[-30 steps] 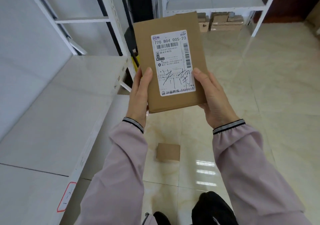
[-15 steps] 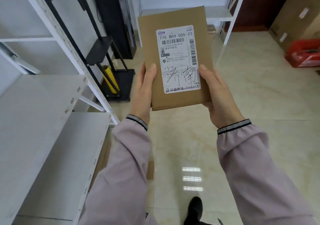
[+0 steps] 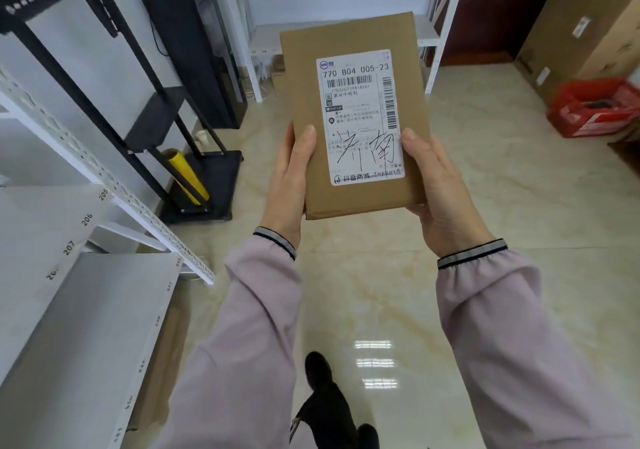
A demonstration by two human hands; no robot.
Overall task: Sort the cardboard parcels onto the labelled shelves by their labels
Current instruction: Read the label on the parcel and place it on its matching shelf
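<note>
A flat brown cardboard parcel (image 3: 301, 78) is held upright in front of me, its white shipping label (image 3: 360, 116) facing me with "770 B04 005-23" printed and black handwriting below. My left hand (image 3: 291, 178) grips its lower left edge, thumb on the front. My right hand (image 3: 440, 185) grips the lower right edge, thumb beside the label. White numbered shelves (image 3: 79, 310) run along my left, with small numbers such as 205 to 207 on their front edges. A second white shelf unit (image 3: 433, 33) stands at the far wall behind the parcel.
A black stand (image 3: 156, 116) with a yellow roll (image 3: 187, 178) sits left of the parcel, a black cabinet (image 3: 194, 50) behind it. A red crate (image 3: 595, 109) and large cardboard boxes (image 3: 581, 22) are at the right. Glossy tiled floor lies below.
The view has swung up and to the right, away from the left shelves, and my foot has stepped forward. Both hands keep the same hold on the parcel.
</note>
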